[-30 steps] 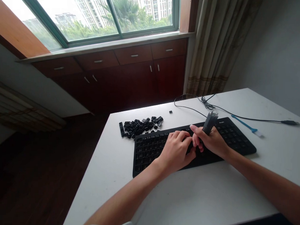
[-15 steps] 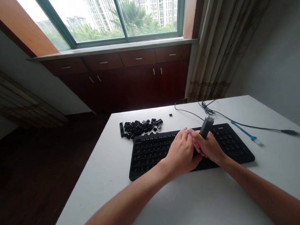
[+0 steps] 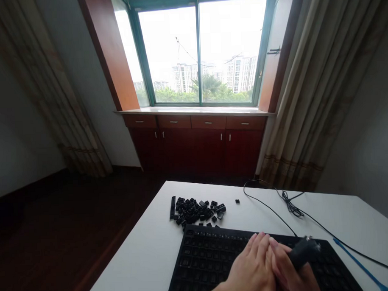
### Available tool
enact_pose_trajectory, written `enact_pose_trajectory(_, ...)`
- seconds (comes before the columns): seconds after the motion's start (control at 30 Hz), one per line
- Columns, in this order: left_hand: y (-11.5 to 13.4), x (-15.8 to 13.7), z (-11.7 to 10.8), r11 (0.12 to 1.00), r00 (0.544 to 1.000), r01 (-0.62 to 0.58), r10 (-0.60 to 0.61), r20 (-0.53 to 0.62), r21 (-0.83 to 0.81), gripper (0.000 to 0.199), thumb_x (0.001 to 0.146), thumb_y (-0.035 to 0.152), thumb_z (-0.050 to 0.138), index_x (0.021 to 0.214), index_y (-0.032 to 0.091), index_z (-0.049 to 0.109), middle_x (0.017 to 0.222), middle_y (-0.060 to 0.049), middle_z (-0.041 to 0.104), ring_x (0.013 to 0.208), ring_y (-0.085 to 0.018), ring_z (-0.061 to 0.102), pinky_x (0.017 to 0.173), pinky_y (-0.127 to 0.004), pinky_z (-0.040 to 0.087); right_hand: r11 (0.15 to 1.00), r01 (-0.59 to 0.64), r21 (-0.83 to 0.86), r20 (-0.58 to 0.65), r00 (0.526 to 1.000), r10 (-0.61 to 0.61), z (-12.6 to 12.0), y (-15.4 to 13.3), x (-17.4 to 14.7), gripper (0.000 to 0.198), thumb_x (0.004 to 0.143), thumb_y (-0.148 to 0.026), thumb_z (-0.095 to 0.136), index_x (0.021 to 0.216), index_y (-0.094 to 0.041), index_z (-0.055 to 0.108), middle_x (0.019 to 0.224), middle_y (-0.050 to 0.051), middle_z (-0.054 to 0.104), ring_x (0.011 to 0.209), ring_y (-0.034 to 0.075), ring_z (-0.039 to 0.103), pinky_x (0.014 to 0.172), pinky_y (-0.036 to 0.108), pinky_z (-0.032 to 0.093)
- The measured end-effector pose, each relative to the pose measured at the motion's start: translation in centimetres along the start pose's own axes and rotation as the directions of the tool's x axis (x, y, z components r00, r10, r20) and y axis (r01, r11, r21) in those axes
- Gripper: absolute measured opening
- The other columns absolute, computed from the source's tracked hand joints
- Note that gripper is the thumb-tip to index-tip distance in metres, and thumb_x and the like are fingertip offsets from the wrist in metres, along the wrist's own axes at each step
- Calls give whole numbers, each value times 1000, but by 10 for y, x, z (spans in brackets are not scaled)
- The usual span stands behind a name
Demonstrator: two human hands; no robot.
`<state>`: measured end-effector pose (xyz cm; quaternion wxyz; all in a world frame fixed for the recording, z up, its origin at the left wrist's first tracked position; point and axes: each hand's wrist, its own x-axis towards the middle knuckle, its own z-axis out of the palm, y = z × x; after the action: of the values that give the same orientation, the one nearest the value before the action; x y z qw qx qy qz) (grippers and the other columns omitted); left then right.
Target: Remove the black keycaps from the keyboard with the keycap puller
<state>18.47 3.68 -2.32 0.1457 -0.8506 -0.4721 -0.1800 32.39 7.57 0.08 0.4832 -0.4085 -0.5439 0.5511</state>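
Observation:
In the lower part of the head view my right hand (image 3: 289,267) is closed round a dark grey stubby tool (image 3: 304,252). Small metal-looking prongs stick out of its upper end, and its exact kind is unclear. Pressed against that hand is my left hand (image 3: 252,264), fingers close together and curved over it; whatever lies between the palms is hidden. Both hands are above a black keyboard (image 3: 204,257), whose left part shows dark sockets with the caps off. Beyond its back edge lies a heap of loose black keycaps (image 3: 193,211).
A lone keycap (image 3: 237,201) lies near the back edge of the white table (image 3: 140,253). The black cable (image 3: 290,206) is bunched at the back right. A blue brush-like stick (image 3: 360,265) lies right of the keyboard. Past the table are a red-brown cabinet (image 3: 194,149) and a window.
The view has tilted up, so the table and hands appear lower. The tool in my right hand leans further right and looks blurred. The hands are still pressed together.

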Motion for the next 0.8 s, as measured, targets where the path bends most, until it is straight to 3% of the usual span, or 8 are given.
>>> enact_pose_trajectory(0.17,-3,1,18,999,999,33,-33,1,-11,53,108,33,30,146,-2,44,148,-19,56,140,-31,52,117,-39,45,997,-29,68,-63,997,33,-5,5,10,43,66,-59,84,60,-22,64,51,3,59,49,20,60,43,28,51)
enact_pose_trajectory(0.33,2,1,-9,960,997,73,-64,42,-269,64,103,35,40,156,0,29,157,-21,45,149,-33,39,127,-44,31,976,-162,148,10,987,162,1,3,8,55,77,-59,77,50,-20,50,40,-4,39,34,7,31,31,21,27)
enact_pose_trajectory(0.4,5,3,-21,924,993,120,-107,57,-363,68,97,32,46,156,1,29,157,-21,44,150,-33,37,129,-46,27,976,-155,154,8,988,155,2,0,6,56,80,-55,76,48,-19,45,39,-6,36,34,5,28,33,19,23)
enact_pose_trajectory(0.5,6,6,-33,871,982,189,-168,87,-454,73,88,27,54,152,-2,34,152,-25,47,145,-36,42,127,-48,31,986,-140,94,43,990,136,0,-6,7,55,84,-51,71,48,-20,44,39,-6,35,32,5,26,32,20,19)
enact_pose_trajectory(0.57,6,9,-36,825,975,220,-200,95,-521,77,81,28,60,150,4,37,148,-22,50,142,-35,45,125,-48,34,990,-135,45,97,987,130,-2,-9,8,54,87,-46,69,47,-20,42,39,-6,34,31,5,28,32,20,19)
enact_pose_trajectory(0.8,4,10,-40,721,958,268,-268,99,-640,74,79,25,64,148,16,40,146,-14,53,137,-30,51,117,-44,46,992,-100,-71,144,984,110,-3,-16,8,53,91,-44,62,48,-21,41,39,-6,35,31,6,27,31,22,20)
